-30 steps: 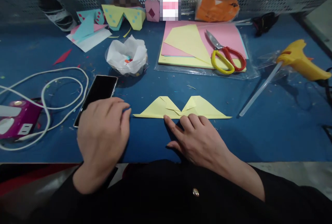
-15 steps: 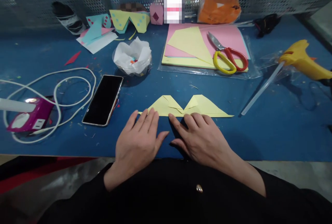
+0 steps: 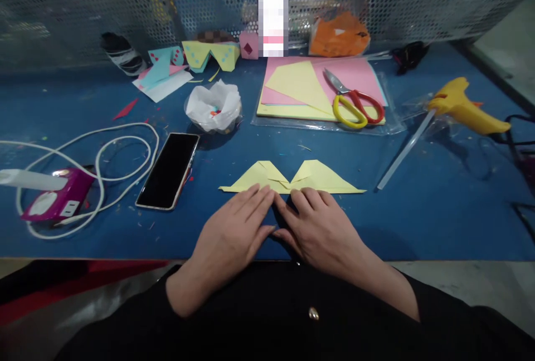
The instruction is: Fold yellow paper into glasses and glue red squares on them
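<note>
A folded piece of pale yellow paper [image 3: 321,176] lies flat on the blue table, two peaks pointing away from me and a notch between them. Its long straight edge faces me. My left hand [image 3: 236,233] rests palm down with fingers stretched out, fingertips on that near edge left of the middle. Just right of it, my right hand [image 3: 320,224] touches the same edge near the notch, its index finger extended and the other fingers slightly bent. The tips of both hands almost meet. Part of the paper's lower edge is hidden beneath the fingers.
Left are a phone [image 3: 168,170], a white cable [image 3: 100,183] and a purple power block [image 3: 62,194]. Behind stand a paper-lined bowl [image 3: 213,106], yellow paper butterfly [image 3: 210,55] and scissors [image 3: 355,102] on coloured sheets [image 3: 288,85]. A yellow glue gun [image 3: 463,106] lies right.
My left hand has slid right along the paper's near edge, towards my right hand, uncovering the paper's left tip. My right hand stays by the notch. The camera view has shifted slightly.
</note>
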Demonstrator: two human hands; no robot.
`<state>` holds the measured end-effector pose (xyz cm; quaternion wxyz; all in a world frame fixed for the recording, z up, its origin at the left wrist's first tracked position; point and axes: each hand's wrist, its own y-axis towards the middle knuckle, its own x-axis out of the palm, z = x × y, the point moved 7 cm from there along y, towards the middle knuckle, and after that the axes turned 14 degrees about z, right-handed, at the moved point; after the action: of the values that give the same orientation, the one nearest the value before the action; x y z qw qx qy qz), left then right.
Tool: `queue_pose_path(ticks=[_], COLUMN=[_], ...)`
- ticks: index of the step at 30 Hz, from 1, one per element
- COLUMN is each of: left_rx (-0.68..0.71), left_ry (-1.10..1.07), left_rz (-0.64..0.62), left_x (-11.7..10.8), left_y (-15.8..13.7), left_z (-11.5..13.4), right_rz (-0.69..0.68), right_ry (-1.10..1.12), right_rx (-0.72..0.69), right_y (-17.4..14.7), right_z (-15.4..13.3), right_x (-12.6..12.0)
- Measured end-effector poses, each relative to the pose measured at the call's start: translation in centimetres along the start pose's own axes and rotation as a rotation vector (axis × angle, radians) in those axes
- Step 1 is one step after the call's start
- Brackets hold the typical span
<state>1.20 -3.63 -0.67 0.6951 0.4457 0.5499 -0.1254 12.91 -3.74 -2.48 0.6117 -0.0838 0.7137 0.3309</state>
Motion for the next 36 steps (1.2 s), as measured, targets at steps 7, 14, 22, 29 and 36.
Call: queue_pose_path(ticks=[7, 14, 22, 29, 36], left_rx=[0.020, 0.197, 0.337, 0.278, 0.207], left_ry=[0.119, -0.026, 0.034, -0.009, -0.047], left_rz=[0.010, 0.085, 0.098, 0.136, 0.158], left_x=[-0.6, 0.7, 1.5, 1.4, 1.6], left_y=[-0.7, 3.2, 4.7, 4.6, 4.7], left_z=[-2.5, -0.6, 0.0, -0.4, -1.0], right_rz=[0.172, 0.198, 0.307, 0.282, 0.272], right_ry=[-0.025, -0.088, -0.121, 0.044, 0.188], right_rx=[0.063, -0.106, -0.121, 0.093, 0.160], right_y=[-2.5, -0.7, 0.2, 0.4, 1.1], right_z=[3.2, 3.2, 2.8, 4.1, 4.5], right_x=[-1.8, -2.6, -2.5, -1.7, -1.2])
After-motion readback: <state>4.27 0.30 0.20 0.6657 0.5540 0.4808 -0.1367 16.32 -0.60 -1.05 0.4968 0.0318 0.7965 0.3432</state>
